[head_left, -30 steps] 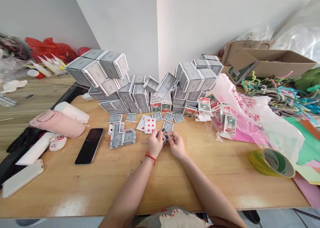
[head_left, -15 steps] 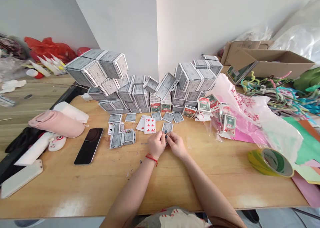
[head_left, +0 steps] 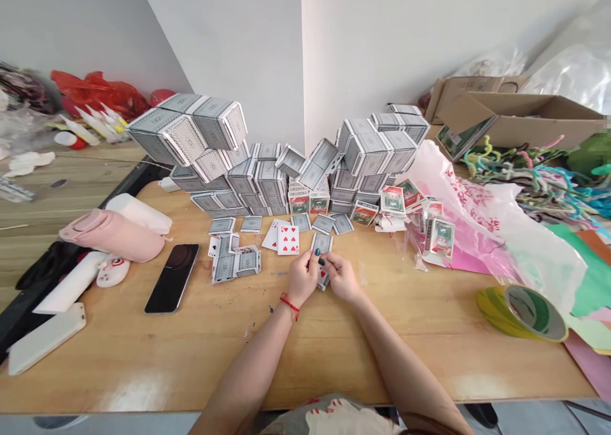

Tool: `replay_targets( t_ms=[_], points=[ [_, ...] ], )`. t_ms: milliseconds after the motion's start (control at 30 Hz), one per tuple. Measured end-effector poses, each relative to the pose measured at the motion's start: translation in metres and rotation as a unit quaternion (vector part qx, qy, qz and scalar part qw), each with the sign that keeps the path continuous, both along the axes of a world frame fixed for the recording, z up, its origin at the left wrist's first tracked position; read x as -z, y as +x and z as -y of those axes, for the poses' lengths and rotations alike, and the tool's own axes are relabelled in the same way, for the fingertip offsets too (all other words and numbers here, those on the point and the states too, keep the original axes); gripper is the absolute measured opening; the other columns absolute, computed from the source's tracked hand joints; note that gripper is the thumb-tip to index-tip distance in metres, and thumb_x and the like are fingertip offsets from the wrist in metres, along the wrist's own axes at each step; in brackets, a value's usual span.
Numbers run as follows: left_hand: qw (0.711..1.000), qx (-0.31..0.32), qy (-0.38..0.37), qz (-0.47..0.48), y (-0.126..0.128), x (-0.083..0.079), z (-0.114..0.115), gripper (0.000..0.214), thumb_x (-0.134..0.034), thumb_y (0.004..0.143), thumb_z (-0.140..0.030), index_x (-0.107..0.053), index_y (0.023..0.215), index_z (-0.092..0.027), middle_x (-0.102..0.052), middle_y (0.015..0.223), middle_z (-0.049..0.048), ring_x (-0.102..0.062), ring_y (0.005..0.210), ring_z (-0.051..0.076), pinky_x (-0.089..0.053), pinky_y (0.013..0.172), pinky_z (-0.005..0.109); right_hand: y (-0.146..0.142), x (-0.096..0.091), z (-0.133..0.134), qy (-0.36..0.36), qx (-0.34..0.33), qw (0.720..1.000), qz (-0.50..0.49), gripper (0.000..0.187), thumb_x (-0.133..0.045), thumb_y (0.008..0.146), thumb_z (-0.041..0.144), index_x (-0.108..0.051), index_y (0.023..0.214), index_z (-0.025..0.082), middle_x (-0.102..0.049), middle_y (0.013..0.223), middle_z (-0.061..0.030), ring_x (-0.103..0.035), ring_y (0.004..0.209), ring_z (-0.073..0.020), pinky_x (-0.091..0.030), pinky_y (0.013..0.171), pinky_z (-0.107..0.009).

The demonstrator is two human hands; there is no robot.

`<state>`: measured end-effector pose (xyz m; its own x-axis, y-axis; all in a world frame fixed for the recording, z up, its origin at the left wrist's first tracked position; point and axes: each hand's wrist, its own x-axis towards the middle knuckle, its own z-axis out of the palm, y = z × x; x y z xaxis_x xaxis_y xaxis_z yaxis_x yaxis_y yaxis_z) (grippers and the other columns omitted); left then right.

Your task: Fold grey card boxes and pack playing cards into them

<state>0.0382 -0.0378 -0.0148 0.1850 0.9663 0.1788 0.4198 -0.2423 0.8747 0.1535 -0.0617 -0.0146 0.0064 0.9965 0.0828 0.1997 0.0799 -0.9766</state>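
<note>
Playing card [head_left: 323,281], red heart pip showing below the fingers, pinched between left hand [head_left: 302,278] and right hand [head_left: 341,277] above the middle of the table [head_left: 305,365], close to the person; one card or several, cannot tell. Both hands closed and pressed together around it, fingers curled, nails dark. Red string bracelet [head_left: 289,306] on left wrist. Just beyond the hands: one face-down card [head_left: 321,243]. Left of that: six of hearts [head_left: 287,240], face up, overlapping a second card [head_left: 270,235]. Further left: small cluster of folded cards [head_left: 233,263]. Behind these: loose face-down cards [head_left: 300,222] in a loose row, then two tall piles of grey card packs [head_left: 241,180], with green-and-white card boxes [head_left: 298,201] between them. Table, left side: phone [head_left: 172,278], face down or dark, and pink bottle [head_left: 112,236]. Table, right side: white-and-pink plastic bag [head_left: 496,225] and roll of tape [head_left: 522,314]. Far right, behind: cardboard box [head_left: 520,120] and tangled pipe cleaners [head_left: 525,174].
</note>
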Motion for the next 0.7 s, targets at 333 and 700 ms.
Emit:
replay_targets(
  t_ms=[333,700],
  points=[
    [0.988,-0.072,-0.055,0.127,0.000,0.003,-0.004,0.037,-0.033,0.085,-0.044,-0.048,0.064,-0.016,-0.047,0.056,-0.0008,-0.042,0.051,0.010,-0.032,0.050,0.021,-0.005,0.006,0.000,-0.007,0.097,0.994,-0.048,0.019,-0.043,0.082,0.036,-0.051,0.077,0.020,-0.050,0.062,0.0009,-0.045,0.054,-0.0124,-0.036,0.052,-0.023],
    [0.999,-0.037,-0.005,-0.033,0.002,0.005,-0.004,0.026,-0.035,0.085,-0.034,-0.044,0.067,-0.018,-0.050,0.057,0.0007,-0.045,0.051,0.011,-0.029,0.050,0.023,-0.004,0.009,-0.004,-0.040,0.115,0.984,-0.127,0.022,-0.044,0.081,0.043,-0.044,0.078,0.022,-0.037,0.050,0.0072,-0.032,0.038,-0.0080,-0.026,0.038,-0.020]
  ],
)
